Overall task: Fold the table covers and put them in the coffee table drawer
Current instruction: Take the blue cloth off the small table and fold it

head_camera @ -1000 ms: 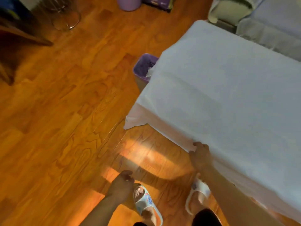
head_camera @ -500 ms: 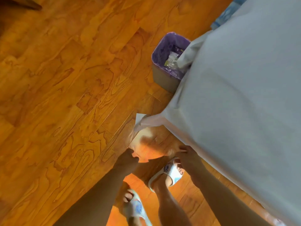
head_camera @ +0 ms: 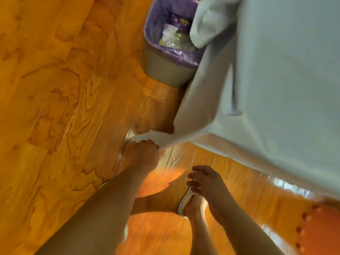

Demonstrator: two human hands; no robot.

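Two hands low over the wooden floor (head_camera: 55,89), both changed from half a second ago. Nearest, right hand (head_camera: 204,183) now off the cloth hem it pinched before, hanging free above a slippered foot (head_camera: 189,205) with fingers loose and spread, holding nothing. Slightly farther, left hand (head_camera: 141,155), earlier just short of the hanging corner, now clenched around that corner of the white table cover (head_camera: 276,89), drawing it out taut from the table's near corner. Cover otherwise draped over the coffee table, top flat, one side falling along the left edge, the near hem running right and down toward the frame edge. Beyond, another loose fold of cloth bunched at the far left corner, overhanging a grey waste bin (head_camera: 165,70) with a purple liner, set just beside the table's side. Open floor wide to the left of hands and bin; between table hem and feet only a narrow strip.
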